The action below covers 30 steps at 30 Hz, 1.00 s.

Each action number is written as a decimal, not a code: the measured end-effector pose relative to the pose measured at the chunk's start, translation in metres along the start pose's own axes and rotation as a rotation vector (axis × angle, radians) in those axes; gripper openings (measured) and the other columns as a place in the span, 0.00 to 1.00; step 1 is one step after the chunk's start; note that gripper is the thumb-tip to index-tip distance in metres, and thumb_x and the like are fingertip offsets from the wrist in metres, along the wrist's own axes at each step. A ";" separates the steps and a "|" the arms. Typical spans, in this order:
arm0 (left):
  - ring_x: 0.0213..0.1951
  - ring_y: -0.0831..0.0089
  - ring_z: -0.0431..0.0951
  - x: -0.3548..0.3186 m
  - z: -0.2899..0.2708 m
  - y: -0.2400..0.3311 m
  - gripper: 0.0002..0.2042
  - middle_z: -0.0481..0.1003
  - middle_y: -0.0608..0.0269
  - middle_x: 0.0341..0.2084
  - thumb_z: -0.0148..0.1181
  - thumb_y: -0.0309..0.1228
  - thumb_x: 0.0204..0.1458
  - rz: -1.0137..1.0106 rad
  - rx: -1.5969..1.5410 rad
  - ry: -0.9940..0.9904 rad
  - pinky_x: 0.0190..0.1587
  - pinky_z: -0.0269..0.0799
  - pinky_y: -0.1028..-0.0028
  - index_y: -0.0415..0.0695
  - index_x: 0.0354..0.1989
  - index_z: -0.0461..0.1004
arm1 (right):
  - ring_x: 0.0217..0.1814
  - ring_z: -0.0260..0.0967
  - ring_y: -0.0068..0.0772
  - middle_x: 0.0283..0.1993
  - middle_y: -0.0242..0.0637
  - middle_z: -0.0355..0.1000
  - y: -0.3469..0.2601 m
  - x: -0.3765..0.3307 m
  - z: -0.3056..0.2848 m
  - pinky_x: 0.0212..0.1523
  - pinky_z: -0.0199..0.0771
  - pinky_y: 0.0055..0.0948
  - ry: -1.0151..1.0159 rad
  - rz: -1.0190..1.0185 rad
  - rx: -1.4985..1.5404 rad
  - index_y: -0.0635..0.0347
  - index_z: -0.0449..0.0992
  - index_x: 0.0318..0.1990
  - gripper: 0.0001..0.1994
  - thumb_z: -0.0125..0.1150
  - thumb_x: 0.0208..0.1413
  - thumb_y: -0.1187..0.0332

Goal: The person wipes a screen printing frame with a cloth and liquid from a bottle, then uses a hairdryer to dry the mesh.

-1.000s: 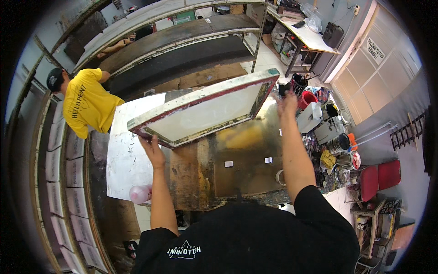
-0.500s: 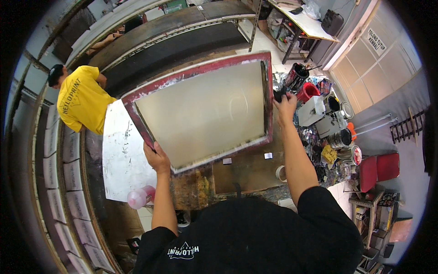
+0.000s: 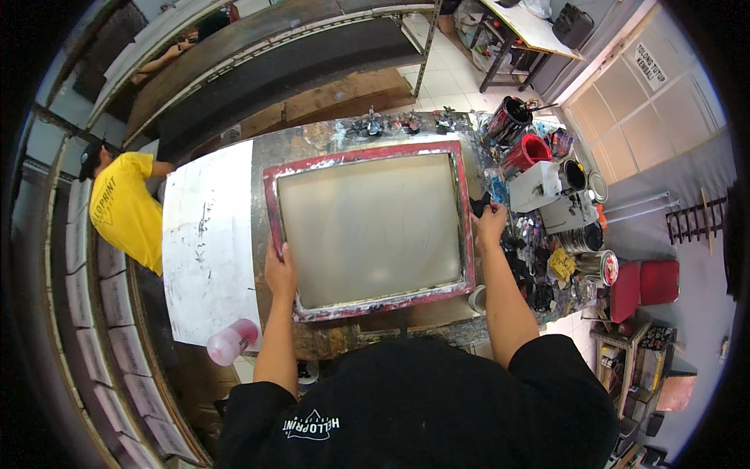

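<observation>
A screen printing frame (image 3: pixel 468 234) with worn red edges and a pale translucent mesh is in front of me, over the work table. My left hand (image 3: pixel 280 270) is closed around its left side, thumb on the front. At its right side is my right hand (image 3: pixel 491 225), fingers closed on a crumpled black cloth (image 3: pixel 480 205) and against the frame's edge. Part of the right grip is hidden behind the fingers. Between the frame and the front of the table, a small white roll or cup (image 3: pixel 477 298) is partly covered by the frame.
A white board (image 3: pixel 211 227) lies on the left of the stained table (image 3: pixel 301 144), with a pink bottle (image 3: pixel 232 342) at its near corner. Ink cans, a red bucket (image 3: pixel 527 154) and a yellow sponge (image 3: pixel 561 264) crowd the right. A person in a yellow shirt (image 3: pixel 129 211) stands far left.
The screen printing frame has come down and levelled out from its tilt, with both hands still on it. It now covers the two small white pieces on the table. The person in yellow has shifted lower left.
</observation>
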<state>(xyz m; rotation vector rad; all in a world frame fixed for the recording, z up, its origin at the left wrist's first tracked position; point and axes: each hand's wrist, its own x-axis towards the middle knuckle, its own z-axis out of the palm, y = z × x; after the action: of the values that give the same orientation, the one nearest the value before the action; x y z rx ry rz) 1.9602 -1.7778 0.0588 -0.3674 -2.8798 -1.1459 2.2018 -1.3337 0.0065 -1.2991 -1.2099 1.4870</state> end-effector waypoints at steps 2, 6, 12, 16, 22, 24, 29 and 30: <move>0.47 0.42 0.77 0.021 0.016 0.014 0.25 0.76 0.35 0.44 0.50 0.48 0.65 0.038 0.015 -0.009 0.51 0.70 0.54 0.35 0.55 0.71 | 0.52 0.67 0.40 0.53 0.45 0.62 -0.007 0.025 0.005 0.40 0.89 0.43 0.017 -0.036 0.007 0.66 0.63 0.53 0.12 0.52 0.65 0.76; 0.47 0.41 0.76 0.058 0.038 0.064 0.24 0.76 0.37 0.45 0.48 0.48 0.66 -0.040 0.165 -0.144 0.51 0.70 0.52 0.36 0.54 0.71 | 0.50 0.69 0.42 0.53 0.46 0.63 -0.008 0.083 0.014 0.40 0.88 0.43 0.040 -0.098 -0.094 0.66 0.63 0.53 0.12 0.52 0.64 0.77; 0.48 0.40 0.76 0.091 0.082 0.065 0.25 0.76 0.38 0.46 0.47 0.50 0.65 -0.047 0.054 -0.202 0.50 0.71 0.52 0.38 0.55 0.71 | 0.51 0.69 0.44 0.53 0.46 0.63 0.015 0.150 0.016 0.41 0.88 0.50 0.086 -0.244 -0.189 0.65 0.64 0.53 0.12 0.51 0.63 0.78; 0.48 0.41 0.77 0.092 0.089 0.046 0.26 0.76 0.38 0.46 0.47 0.51 0.65 -0.123 0.097 -0.170 0.50 0.71 0.52 0.38 0.56 0.70 | 0.49 0.68 0.41 0.51 0.45 0.64 0.003 0.128 0.048 0.40 0.89 0.45 0.041 -0.086 -0.009 0.67 0.65 0.52 0.13 0.53 0.60 0.78; 0.48 0.41 0.77 0.096 0.090 0.054 0.29 0.76 0.37 0.45 0.48 0.53 0.64 -0.113 0.025 -0.251 0.52 0.71 0.53 0.38 0.58 0.69 | 0.46 0.70 0.41 0.45 0.48 0.70 -0.006 0.121 0.035 0.41 0.81 0.41 0.115 -0.427 -0.388 0.67 0.69 0.47 0.09 0.56 0.60 0.76; 0.48 0.42 0.77 0.087 0.079 0.041 0.30 0.77 0.37 0.45 0.48 0.54 0.63 -0.133 -0.007 -0.191 0.52 0.71 0.54 0.38 0.59 0.69 | 0.46 0.72 0.44 0.44 0.49 0.72 -0.042 0.065 0.073 0.43 0.78 0.40 0.069 -0.752 -0.698 0.67 0.70 0.47 0.09 0.56 0.61 0.76; 0.48 0.44 0.78 0.071 0.096 0.033 0.31 0.78 0.38 0.45 0.50 0.55 0.63 -0.059 -0.105 -0.117 0.51 0.71 0.55 0.37 0.57 0.71 | 0.48 0.72 0.51 0.42 0.48 0.74 -0.018 -0.018 0.128 0.52 0.69 0.43 -0.273 -0.842 -0.645 0.64 0.75 0.45 0.08 0.56 0.58 0.77; 0.47 0.45 0.78 0.069 0.103 0.026 0.31 0.78 0.38 0.44 0.50 0.55 0.62 -0.064 -0.111 -0.118 0.51 0.71 0.55 0.36 0.57 0.72 | 0.52 0.71 0.49 0.46 0.47 0.74 0.002 -0.020 0.137 0.57 0.66 0.48 -0.333 -0.839 -0.789 0.63 0.75 0.47 0.10 0.56 0.59 0.75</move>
<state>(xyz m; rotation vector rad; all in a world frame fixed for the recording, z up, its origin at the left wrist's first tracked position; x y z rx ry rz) 1.9059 -1.6750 0.0080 -0.3593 -2.9563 -1.3423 2.0696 -1.3744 0.0107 -0.7766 -2.3367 0.6112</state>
